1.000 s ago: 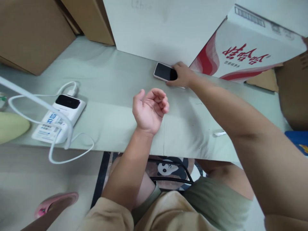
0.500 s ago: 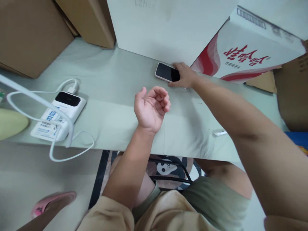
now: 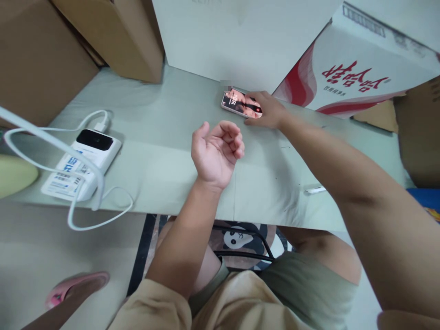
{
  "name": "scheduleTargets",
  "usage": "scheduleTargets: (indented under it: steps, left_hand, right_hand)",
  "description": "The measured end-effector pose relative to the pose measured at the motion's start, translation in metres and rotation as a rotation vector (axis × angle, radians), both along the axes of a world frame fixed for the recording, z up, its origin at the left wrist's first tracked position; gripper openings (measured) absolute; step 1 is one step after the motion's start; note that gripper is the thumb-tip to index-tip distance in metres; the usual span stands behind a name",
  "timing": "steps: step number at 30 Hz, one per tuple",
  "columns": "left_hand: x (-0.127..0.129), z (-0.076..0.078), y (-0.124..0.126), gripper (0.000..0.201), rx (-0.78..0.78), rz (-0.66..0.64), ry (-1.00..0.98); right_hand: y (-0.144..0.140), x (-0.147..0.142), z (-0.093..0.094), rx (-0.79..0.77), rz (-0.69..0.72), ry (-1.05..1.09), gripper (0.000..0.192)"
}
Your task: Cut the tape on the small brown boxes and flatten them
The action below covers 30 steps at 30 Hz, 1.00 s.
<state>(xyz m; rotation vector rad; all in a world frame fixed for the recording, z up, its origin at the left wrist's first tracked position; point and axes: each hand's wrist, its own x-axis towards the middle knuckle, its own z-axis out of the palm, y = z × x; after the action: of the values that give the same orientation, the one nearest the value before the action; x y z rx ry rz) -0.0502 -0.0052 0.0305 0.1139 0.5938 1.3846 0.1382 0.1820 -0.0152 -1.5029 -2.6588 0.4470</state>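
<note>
A smartphone [image 3: 237, 103] lies near the back of the table, its screen lit with a clock and a picture. My right hand [image 3: 266, 110] holds its right end, fingers along the far edge and thumb on the near side. The hand hides that end of the phone. My left hand [image 3: 218, 153] is in front of the phone, palm up, with its fingers loosely curled and nothing in it. It appears apart from the phone.
A white power bank [image 3: 82, 165] with a looped white cable [image 3: 113, 206] is at the table's left. Cardboard boxes [image 3: 134, 41] and a red-and-white carton [image 3: 343, 73] line the back. A small white item [image 3: 315, 189] lies by my right forearm. Someone's foot in a pink slipper [image 3: 79, 284] is lower left.
The phone's screen, dark before, is now lit. My right hand has shifted very slightly right along the phone; my left hand is almost unmoved.
</note>
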Motion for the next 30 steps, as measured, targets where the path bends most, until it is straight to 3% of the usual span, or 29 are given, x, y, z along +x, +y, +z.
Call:
scheduleTargets:
  steps: [6,14,22,30]
  left_hand:
    - [0.0,0.0,0.0,0.064,-0.022,0.004,0.018]
    - [0.0,0.001,-0.001,0.064,-0.056,0.016,0.047]
    - [0.003,0.001,0.0,0.066,-0.04,-0.001,0.038]
    - [0.002,0.003,0.0,0.065,-0.075,0.006,0.073]
  right_hand:
    - [-0.004,0.003,-0.002,0.026,-0.013,0.0,0.083]
    - [-0.011,0.028,-0.007,0.073,-0.016,0.014,0.08]
    - [-0.016,0.03,-0.004,0.032,-0.002,-0.023,0.075]
    - [-0.015,0.029,-0.003,0.029,-0.016,0.031,0.085]
